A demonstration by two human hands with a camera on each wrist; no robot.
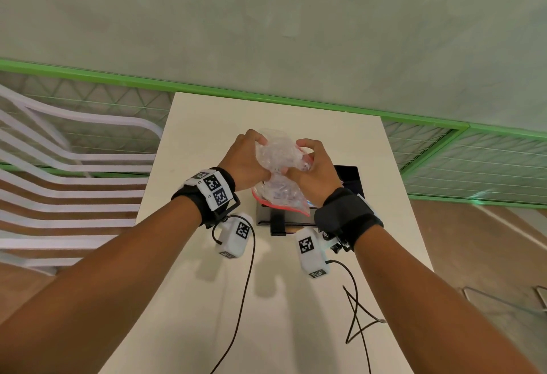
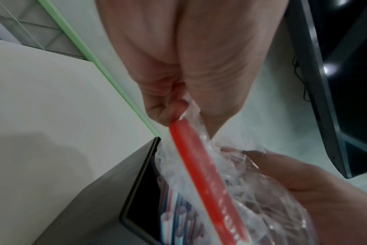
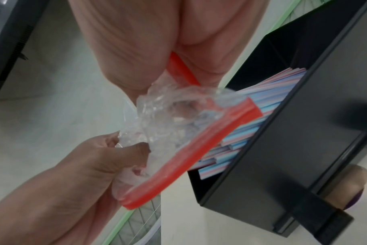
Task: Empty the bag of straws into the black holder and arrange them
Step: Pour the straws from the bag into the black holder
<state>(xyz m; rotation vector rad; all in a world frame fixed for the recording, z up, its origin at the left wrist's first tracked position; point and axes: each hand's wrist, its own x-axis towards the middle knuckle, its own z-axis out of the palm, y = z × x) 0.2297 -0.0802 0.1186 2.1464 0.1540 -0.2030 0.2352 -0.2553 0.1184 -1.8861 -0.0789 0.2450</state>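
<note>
Both forearms reached over the white counter. Beneath them sat the black holder, with pink-and-blue straws lying inside. Above its opening hung the crumpled clear zip bag, red seal strip downward. The left hand had its grip closed round the bag's left side, and the right hand clutched the right side.

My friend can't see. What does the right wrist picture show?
Two hands, right hand and left hand, crumple a clear bag with a red zip strip beside a black holder full of pink-and-blue straws.
</note>
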